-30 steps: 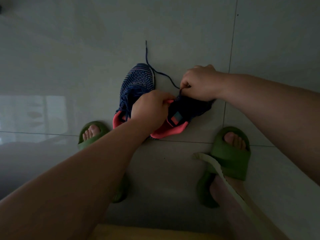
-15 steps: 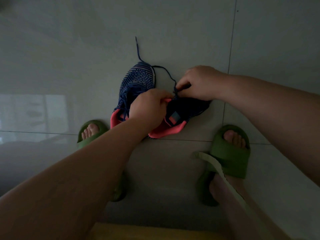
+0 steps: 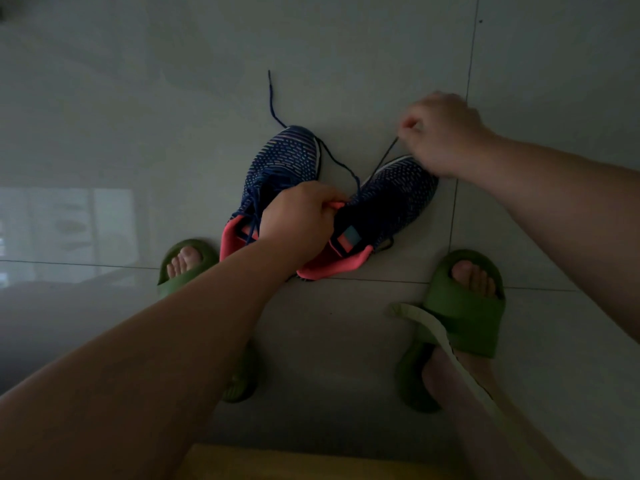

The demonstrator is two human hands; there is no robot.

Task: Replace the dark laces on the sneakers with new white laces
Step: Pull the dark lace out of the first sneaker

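Between the two hands, on the tiled floor (image 3: 346, 341), lie two dark sneakers, toes pointing away; the right hand (image 3: 440, 133), which half a second ago worked low against the right sneaker (image 3: 391, 202), has now lifted up and away from it, drawing the dark lace (image 3: 386, 157) taut out of the eyelets; I judge the unlacing of this shoe under way, no white lace threaded yet. Its fingers are curled, pinching the lace end; the left hand (image 3: 298, 220) grips the pink tongue of that sneaker, steadying it; just beyond its knuckles the left sneaker (image 3: 280, 164) remains laced, one loose end trailing farther off.
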